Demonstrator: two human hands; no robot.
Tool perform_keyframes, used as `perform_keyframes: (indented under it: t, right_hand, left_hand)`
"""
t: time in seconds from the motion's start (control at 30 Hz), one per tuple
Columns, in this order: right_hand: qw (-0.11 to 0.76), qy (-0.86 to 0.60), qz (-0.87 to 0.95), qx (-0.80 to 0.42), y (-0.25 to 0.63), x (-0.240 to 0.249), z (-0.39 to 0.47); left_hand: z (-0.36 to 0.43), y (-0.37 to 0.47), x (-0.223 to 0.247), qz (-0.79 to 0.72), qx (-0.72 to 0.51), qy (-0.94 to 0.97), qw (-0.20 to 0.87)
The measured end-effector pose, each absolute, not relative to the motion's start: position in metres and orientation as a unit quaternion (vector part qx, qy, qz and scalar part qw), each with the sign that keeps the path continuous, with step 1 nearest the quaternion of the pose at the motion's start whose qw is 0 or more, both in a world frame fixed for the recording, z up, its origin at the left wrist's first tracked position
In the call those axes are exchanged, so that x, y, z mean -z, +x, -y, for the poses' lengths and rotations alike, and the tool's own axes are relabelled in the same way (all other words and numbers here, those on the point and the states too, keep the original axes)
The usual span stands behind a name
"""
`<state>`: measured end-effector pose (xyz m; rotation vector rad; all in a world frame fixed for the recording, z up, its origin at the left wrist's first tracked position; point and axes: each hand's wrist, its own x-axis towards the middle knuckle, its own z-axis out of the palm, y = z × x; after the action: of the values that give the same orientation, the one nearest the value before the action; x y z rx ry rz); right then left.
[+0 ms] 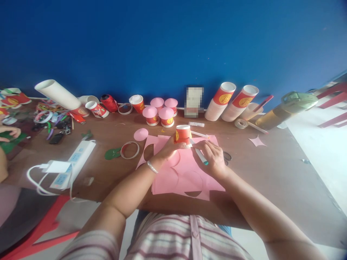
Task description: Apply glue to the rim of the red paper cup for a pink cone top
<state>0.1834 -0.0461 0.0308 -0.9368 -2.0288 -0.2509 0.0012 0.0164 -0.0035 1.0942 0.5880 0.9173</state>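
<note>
My left hand [171, 148] is closed around a red paper cup [183, 133] with a yellow print, held above the pink paper sheets [187, 180]. In my right hand [214, 156] is a slim white utility knife [200, 155] with a teal end. Its grey tip meets the cup's lower right side, though whether it has cut in I cannot tell. Circles are marked and cut in the pink sheets under my hands. Behind the cup stand several short red cups topped with pink paper cones [166, 112]. A loose pink cone [141, 134] lies left of the sheets.
A glue stick [196, 124], a white pen [200, 134] and scissors [227, 156] lie nearby. Cup stacks [221, 101], a tape roll [241, 123] and a bottle [284, 110] stand right. Leftward are cut cup rings [130, 150], a power strip [73, 164] and another person's hand [11, 133].
</note>
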Motion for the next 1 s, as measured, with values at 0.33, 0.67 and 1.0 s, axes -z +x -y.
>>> perform_keyframes:
  t: [0.33,0.67,1.0]
  right_hand:
    - [0.442,-0.383,0.807,0.08,0.1846,-0.0308,0.046]
    - [0.471,-0.378,0.795,0.052,0.1835,-0.0337,0.0455]
    - [0.467,-0.385,0.794,0.044,0.1825,-0.0345,0.0466]
  left_hand:
    - [-0.0172,0.0032,-0.0031,-0.244,-0.405,0.473,0.744]
    - [-0.0174,0.0023,0.003,-0.257,-0.4,0.448,0.757]
    - [-0.0172,0.0015,0.0016,-0.247,-0.399,0.468,0.749]
